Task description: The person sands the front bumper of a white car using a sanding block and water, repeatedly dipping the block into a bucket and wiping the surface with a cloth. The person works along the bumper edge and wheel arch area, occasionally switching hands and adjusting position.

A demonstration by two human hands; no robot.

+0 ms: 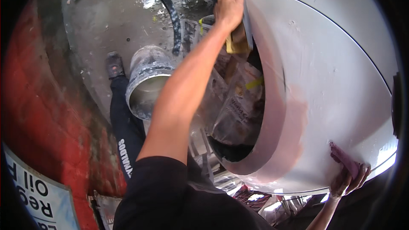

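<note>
My left hand point(229, 8) is closed on a flat grey sanding block point(245, 25) with yellow paper, at the upper edge of a wheel-arch opening in a silver car body panel point(336, 72). Low on the right, my right hand point(349, 181) grips a crumpled purple pad point(344, 158) against the panel. Pinkish-brown patches point(294, 132) mark the surface around the arch. Inside the opening are crumpled plastic sheeting point(236, 106) and bits of yellow tape point(254, 83). My left forearm partly hides a bucket beside the arch.
The grey-stained bucket point(140, 59) stands on wet concrete point(93, 25) near my foot point(114, 64). A curved dark strip point(166, 8) lies above it. A red stained wall point(47, 115) and a printed sign point(38, 196) are at the left.
</note>
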